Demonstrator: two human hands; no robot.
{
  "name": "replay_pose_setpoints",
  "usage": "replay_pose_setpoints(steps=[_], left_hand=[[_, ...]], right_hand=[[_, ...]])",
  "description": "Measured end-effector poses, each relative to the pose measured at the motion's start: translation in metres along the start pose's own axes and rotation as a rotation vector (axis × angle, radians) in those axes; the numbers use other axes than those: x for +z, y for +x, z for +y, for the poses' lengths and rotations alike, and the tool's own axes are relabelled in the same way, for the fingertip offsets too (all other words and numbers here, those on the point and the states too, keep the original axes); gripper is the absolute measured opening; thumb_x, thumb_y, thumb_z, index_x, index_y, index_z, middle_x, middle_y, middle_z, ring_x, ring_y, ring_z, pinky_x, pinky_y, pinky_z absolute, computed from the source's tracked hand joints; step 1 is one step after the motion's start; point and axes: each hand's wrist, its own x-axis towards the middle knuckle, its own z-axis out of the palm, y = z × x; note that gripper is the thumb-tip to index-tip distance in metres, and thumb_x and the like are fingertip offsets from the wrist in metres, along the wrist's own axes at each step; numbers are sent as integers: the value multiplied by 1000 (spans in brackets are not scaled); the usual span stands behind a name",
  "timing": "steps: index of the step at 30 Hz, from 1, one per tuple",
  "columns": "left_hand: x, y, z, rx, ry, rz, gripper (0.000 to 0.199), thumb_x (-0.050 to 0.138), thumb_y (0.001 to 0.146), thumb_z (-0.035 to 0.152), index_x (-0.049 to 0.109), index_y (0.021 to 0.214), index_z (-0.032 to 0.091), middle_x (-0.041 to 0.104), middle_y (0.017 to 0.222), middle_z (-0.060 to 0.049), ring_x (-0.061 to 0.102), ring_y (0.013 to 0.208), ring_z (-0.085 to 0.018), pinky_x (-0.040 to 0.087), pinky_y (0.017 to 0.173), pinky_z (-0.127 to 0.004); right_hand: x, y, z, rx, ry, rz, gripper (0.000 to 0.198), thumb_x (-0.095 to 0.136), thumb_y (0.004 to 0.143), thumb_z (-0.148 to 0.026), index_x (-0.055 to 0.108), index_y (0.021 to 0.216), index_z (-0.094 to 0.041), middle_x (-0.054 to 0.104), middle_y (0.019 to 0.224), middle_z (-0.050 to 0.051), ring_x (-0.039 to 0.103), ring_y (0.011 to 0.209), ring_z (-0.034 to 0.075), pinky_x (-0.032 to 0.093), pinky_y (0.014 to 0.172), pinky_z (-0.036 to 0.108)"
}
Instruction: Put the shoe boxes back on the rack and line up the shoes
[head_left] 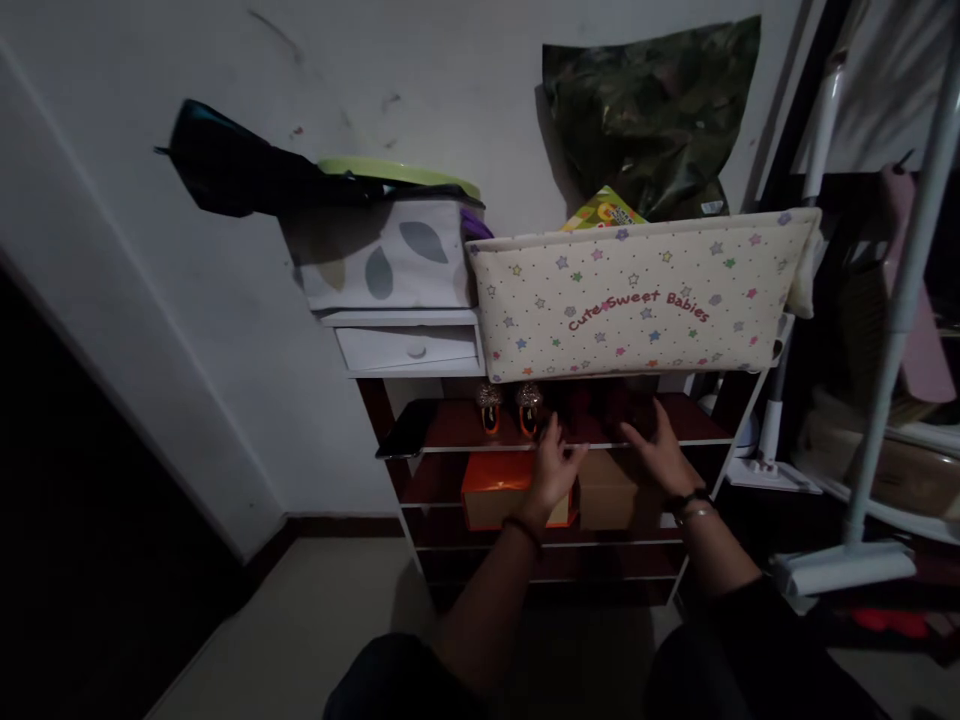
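My left hand (pixel 555 468) reaches to the front edge of the upper shelf (pixel 450 425), its fingers apart. Just beyond and to its left stands a pair of small glittery shoes with orange trim, the left shoe (pixel 490 410) and the right shoe (pixel 529 410). My right hand (pixel 664 455) is further right at the same shelf, thumb and fingers spread, nothing seen in it. Between the hands, deeper in, are dark reddish shapes (pixel 600 402), too dim to name. Below the hands, an orange box (pixel 499 475) and a brown cardboard box (pixel 604 490) sit on the lower shelf.
A dark flat object (pixel 407 428) lies at the upper shelf's left end. Overhead, a cream fabric bin (pixel 637 345) overhangs the shelf beside a white drawer (pixel 405 347) and leaf-patterned box (pixel 390 250). A mop (pixel 889 380) and pink dustpan (pixel 919 320) stand at right.
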Motion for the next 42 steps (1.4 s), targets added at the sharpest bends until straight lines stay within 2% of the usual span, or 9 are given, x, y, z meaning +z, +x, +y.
replay_pose_setpoints(steps=[3,5,7,10,14,21,27,34,42], left_hand=[[-23,-59,6,-1,-60,36,89,87,77,44,47,154,20,51,154,-21,52,144,-31,43,119,-44],[-41,-98,9,-60,-91,109,78,85,81,43,54,149,21,65,123,-12,66,116,-22,52,103,-36],[-57,-132,17,-123,-192,159,79,87,80,41,55,151,24,61,98,-1,63,91,-13,53,84,-26],[-75,-170,40,-216,-343,175,93,86,84,33,38,164,30,36,72,8,38,62,-6,35,60,-18],[-90,-201,82,-121,-501,33,110,80,89,24,8,170,42,29,68,10,26,58,-6,33,59,-19],[-104,-233,104,228,-623,-393,116,69,94,13,-15,163,54,28,65,11,19,51,-5,28,52,-16],[-105,-252,104,167,-588,-391,124,72,93,14,-25,159,53,26,64,11,18,51,-5,27,53,-15],[-98,-248,107,202,-656,-488,115,73,93,14,-8,164,54,27,62,12,16,48,-3,25,51,-14],[-95,-248,103,119,-625,-431,114,74,91,15,-3,165,54,25,64,11,17,52,-5,27,55,-16]], right_hand=[[-17,-55,5,113,195,160,94,79,77,-65,47,153,-20,66,137,16,66,122,30,47,114,51],[-24,-100,12,168,297,241,83,80,79,-60,53,147,-22,70,122,10,68,112,25,53,104,44],[-26,-141,16,327,390,274,80,87,73,-55,58,142,-24,69,100,3,67,89,20,57,81,33],[-20,-184,-1,534,644,141,81,94,68,-42,60,141,-30,57,82,-5,53,69,11,48,62,22],[-18,-202,-59,481,922,-184,90,90,77,-25,48,154,-42,39,74,-8,33,60,7,36,56,17],[-35,-227,-110,230,1098,-468,105,81,85,-24,20,163,-58,24,65,-8,22,57,11,27,54,22],[-43,-245,-102,239,1096,-522,109,83,86,-27,13,161,-64,20,64,-9,19,56,12,25,55,25],[-46,-244,-102,168,1112,-561,102,78,89,-27,16,162,-63,19,63,-8,20,55,12,26,55,25],[-49,-244,-96,149,1083,-524,102,77,89,-27,16,163,-60,19,63,-8,20,55,12,28,54,24]])
